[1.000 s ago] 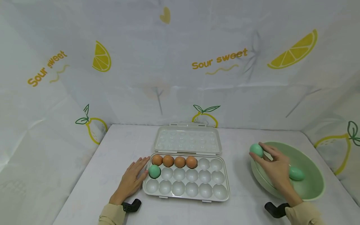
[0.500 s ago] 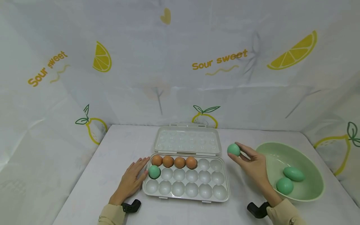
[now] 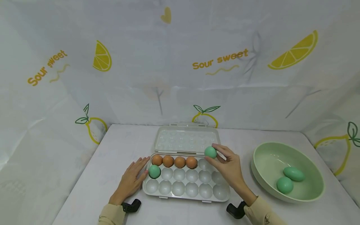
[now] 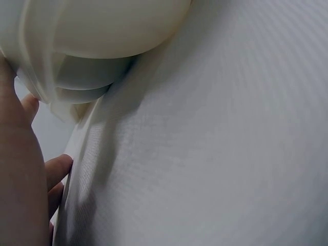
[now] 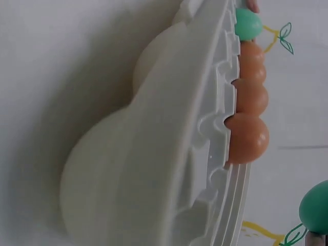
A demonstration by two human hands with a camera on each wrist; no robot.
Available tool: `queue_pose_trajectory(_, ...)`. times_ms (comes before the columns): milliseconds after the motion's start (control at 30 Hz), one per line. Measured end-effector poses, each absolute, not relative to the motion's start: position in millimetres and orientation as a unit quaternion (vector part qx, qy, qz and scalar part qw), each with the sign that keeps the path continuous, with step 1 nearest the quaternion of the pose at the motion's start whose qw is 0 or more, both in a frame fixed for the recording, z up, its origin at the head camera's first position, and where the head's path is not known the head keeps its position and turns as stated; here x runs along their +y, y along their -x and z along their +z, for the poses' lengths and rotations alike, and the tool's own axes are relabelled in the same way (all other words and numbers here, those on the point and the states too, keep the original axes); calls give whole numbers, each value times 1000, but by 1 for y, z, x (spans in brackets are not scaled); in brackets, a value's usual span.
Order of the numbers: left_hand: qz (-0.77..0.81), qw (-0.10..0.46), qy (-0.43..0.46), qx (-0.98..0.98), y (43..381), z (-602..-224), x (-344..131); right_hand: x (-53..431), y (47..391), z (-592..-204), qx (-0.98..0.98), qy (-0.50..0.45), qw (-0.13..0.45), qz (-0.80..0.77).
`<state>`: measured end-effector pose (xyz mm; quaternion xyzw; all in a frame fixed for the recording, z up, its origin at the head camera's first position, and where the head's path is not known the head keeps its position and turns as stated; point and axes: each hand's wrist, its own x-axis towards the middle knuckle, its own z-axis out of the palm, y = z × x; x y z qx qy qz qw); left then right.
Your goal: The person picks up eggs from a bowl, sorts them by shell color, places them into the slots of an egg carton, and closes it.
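Note:
My right hand (image 3: pixel 229 165) pinches a green egg (image 3: pixel 210 152) between thumb and fingertips, above the back row of the egg carton (image 3: pixel 185 197) near its right end. That same green egg (image 5: pixel 315 207) shows at the lower right of the right wrist view. Several brown eggs (image 3: pixel 180 162) fill the back row from the left. Another green egg (image 3: pixel 154 172) sits in the middle row's leftmost cup. My left hand (image 3: pixel 131 181) lies with fingers extended along the carton's left side; in the left wrist view its thumb is at the carton's wall (image 4: pixel 102 31).
The carton's clear lid (image 3: pixel 187 140) lies folded back behind it. On the right stands a pale green bowl (image 3: pixel 270 153) holding a green egg (image 3: pixel 285 185) and a longer green egg (image 3: pixel 294 173). A white cloth printed with lemons (image 3: pixel 205 118) hangs behind the table.
My right hand has carried the green egg left, out from over the bowl and across to the carton. Both eggs in the bowl are now uncovered. The left hand stays put.

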<state>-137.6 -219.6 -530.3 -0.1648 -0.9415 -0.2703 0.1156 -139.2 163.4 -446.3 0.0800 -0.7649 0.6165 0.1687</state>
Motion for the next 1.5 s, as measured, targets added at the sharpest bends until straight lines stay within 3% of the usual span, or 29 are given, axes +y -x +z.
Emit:
queue_pose_trajectory(900, -269, 116, 168, -941, 139, -530, -221, 85, 135, -454, -702, -124, 85, 696)
queue_pose_trajectory(1500, -265, 120, 169, -942, 137, -531, -220, 39, 122, -477, -700, -128, 70, 699)
